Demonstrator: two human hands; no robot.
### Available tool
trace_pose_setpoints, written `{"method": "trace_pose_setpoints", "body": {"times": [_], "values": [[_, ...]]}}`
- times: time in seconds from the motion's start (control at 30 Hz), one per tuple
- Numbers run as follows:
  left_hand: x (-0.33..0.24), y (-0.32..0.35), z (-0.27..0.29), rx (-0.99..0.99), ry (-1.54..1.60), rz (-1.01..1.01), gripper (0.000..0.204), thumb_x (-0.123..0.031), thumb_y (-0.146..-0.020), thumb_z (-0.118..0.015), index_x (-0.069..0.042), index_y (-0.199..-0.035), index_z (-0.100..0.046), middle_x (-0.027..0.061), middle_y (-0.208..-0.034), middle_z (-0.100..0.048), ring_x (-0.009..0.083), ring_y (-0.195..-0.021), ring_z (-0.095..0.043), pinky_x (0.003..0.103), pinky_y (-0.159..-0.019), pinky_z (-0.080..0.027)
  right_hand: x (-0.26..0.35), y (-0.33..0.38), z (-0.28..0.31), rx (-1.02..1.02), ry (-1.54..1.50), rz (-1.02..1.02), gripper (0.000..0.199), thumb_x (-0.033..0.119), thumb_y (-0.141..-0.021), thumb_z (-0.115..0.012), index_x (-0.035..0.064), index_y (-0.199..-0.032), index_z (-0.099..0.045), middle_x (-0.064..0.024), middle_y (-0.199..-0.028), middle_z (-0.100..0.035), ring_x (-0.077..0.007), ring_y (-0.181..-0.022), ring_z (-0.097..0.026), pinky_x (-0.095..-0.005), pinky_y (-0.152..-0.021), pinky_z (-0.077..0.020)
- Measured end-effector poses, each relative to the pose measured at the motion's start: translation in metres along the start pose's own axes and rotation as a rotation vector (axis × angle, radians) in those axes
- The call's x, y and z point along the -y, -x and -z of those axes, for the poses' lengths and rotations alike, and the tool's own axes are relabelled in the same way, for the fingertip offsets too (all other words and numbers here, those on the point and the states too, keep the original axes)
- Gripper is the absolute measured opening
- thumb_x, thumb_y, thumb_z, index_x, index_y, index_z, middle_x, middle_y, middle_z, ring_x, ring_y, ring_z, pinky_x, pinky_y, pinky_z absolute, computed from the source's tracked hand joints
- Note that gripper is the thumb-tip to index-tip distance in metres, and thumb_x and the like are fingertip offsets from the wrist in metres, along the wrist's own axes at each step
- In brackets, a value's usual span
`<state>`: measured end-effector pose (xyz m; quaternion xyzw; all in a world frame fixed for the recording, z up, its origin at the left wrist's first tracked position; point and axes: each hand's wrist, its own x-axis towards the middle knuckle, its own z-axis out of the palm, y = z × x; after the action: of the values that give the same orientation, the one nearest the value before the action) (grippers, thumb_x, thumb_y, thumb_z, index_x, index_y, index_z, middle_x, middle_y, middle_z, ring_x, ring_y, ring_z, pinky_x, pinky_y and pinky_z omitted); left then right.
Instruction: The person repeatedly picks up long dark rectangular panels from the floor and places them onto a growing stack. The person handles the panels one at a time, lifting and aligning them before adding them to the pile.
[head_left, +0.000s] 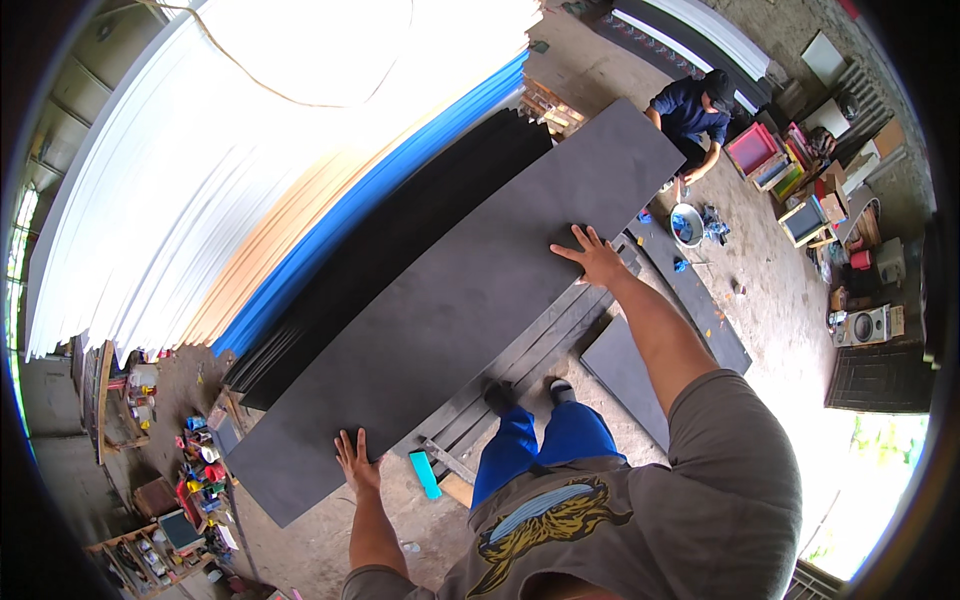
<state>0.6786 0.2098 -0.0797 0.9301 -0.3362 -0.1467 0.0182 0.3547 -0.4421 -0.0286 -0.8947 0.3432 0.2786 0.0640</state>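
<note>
A long dark grey sheet lies slantwise in front of me, from the lower left to the upper right. My left hand rests on its near edge towards the left end, fingers spread over the surface. Farther right, my right hand lies on the same edge with its fingers fanned out. The undersides of both hands are hidden. Beyond the sheet rises a stack of black sheets, with blue sheets, tan sheets and white sheets past it.
Grey planks lie under the near edge by my feet. A turquoise block sits near them. On the right, another dark panel lies low. A person crouches past the sheet's far end beside a bucket. Clutter lines both sides.
</note>
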Motion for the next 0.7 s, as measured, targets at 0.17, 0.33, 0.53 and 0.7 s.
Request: {"method": "trace_pose_setpoints", "body": {"times": [0.17, 0.33, 0.53, 0.7], "values": [[-0.023, -0.004, 0.013, 0.078, -0.049, 0.069, 0.113, -0.052, -0.070, -0.089, -0.037, -0.163, -0.027, 0.0168, -0.174, -0.009, 0.0423, -0.159, -0.007, 0.065, -0.123, -0.021, 0.019, 0.008, 0.016, 0.100, -0.007, -0.022, 0.113, 0.079, -0.079, -0.069, 0.0526, -0.163, 0.002, -0.0202, -0.173, 0.010, -0.0496, -0.158, -0.002, -0.0685, -0.120, -0.0266], [-0.097, -0.033, 0.019, 0.154, -0.097, 0.118, 0.123, -0.070, -0.068, -0.084, -0.035, -0.166, -0.019, 0.0220, -0.173, 0.007, 0.0449, -0.159, 0.012, 0.074, -0.120, -0.008, 0.053, -0.011, -0.014, 0.000, -0.297, -0.221, 0.105, 0.090, -0.082, -0.050, 0.0488, -0.164, 0.000, -0.0195, -0.172, 0.015, -0.0473, -0.157, 0.011, -0.0714, -0.122, -0.0100], [-0.142, -0.048, 0.010, 0.189, -0.028, 0.189, 0.126, -0.077, -0.067, -0.081, -0.035, -0.167, -0.016, 0.0297, -0.169, 0.017, 0.0537, -0.154, 0.020, 0.083, -0.112, -0.004, 0.059, -0.009, -0.011, 0.022, -0.359, -0.257, 0.105, 0.091, -0.083, -0.048, 0.0473, -0.165, 0.001, -0.0176, -0.172, 0.017, -0.0421, -0.158, 0.017, -0.0697, -0.123, -0.0024], [-0.147, -0.053, 0.022, 0.271, -0.064, 0.196, 0.127, -0.079, -0.071, -0.076, -0.034, -0.167, -0.007, 0.0296, -0.169, 0.019, 0.0538, -0.154, 0.019, 0.084, -0.111, -0.008, 0.056, -0.007, -0.008, 0.027, -0.346, -0.257, 0.103, 0.089, -0.085, -0.047, 0.0469, -0.165, 0.002, -0.0179, -0.173, 0.016, -0.0424, -0.158, 0.016, -0.0692, -0.123, -0.0033]]}}
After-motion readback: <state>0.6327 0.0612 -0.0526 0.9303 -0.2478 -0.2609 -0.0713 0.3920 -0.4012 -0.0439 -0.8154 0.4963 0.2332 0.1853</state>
